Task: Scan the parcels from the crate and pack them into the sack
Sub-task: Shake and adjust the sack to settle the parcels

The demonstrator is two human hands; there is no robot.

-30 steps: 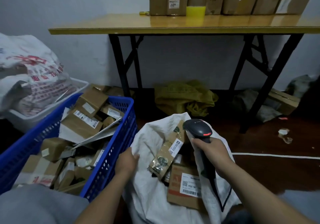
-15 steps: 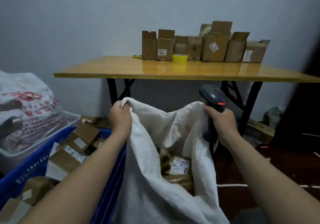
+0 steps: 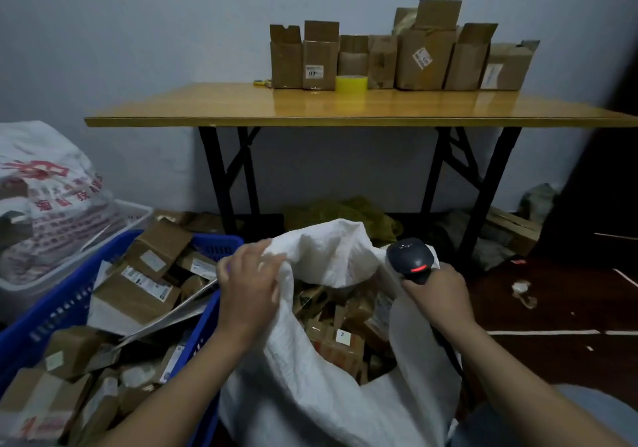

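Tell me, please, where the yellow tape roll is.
Head view: the yellow tape roll stands on the table, upper centre, directly before the row of cardboard boxes.

A plain pale grey-blue wall point(image 3: 138, 32) fills the upper half of the frame in dim light. Against it stands a yellow-topped bench point(image 3: 241, 108) on black folding legs point(image 3: 221, 177), with a row of open brown cartons point(image 3: 424, 60) and a yellow tape roll point(image 3: 351, 84) near its back edge. At lower right the floor point(image 3: 552, 308) is dark reddish-brown, crossed by a thin white line point(image 3: 538, 332); green cloth point(image 3: 341, 210) is heaped under the bench.
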